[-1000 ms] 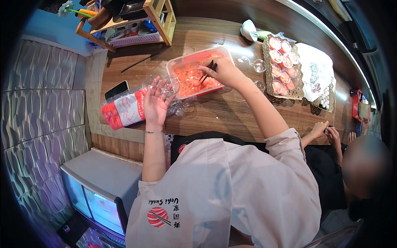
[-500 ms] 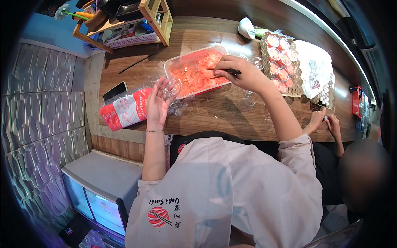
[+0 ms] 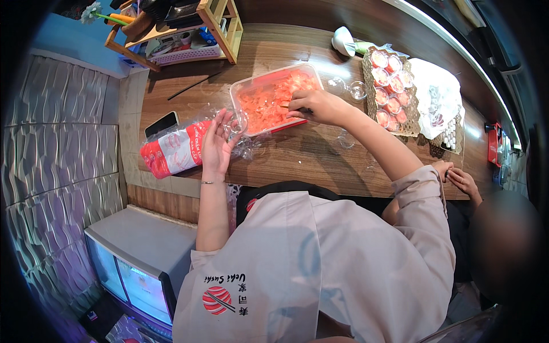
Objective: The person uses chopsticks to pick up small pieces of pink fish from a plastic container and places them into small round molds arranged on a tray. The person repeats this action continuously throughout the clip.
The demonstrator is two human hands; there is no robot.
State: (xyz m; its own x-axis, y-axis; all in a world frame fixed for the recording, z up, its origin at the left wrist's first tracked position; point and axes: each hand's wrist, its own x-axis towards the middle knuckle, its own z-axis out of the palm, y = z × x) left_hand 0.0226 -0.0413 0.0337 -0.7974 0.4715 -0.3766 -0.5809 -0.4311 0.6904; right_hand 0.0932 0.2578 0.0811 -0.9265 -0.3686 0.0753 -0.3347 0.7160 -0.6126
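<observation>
My left hand (image 3: pixel 216 144) holds a small clear plastic cup (image 3: pixel 238 121) at its fingertips, just left of a clear tray (image 3: pixel 247 87) filled with orange-pink shredded food (image 3: pixel 264 104). My right hand (image 3: pixel 318 106) is over the tray's right side. It pinches thin dark chopsticks (image 3: pixel 295 107) whose tips are in the food. Crumpled clear plastic wrap (image 3: pixel 251 147) lies on the wooden counter (image 3: pixel 297 160) under my left hand.
A red and white plastic packet (image 3: pixel 174 151) and a dark phone (image 3: pixel 162 123) lie to the left. Filled small cups (image 3: pixel 389 91) sit on a woven mat beside a white cloth (image 3: pixel 437 106). Empty clear cups (image 3: pixel 358 90), a wooden rack (image 3: pixel 220 26), and another person's hands (image 3: pixel 460 178) are nearby.
My right hand drew back slightly toward the tray's right edge, then returned its chopsticks into the food. My left hand kept holding the small cup in about the same place.
</observation>
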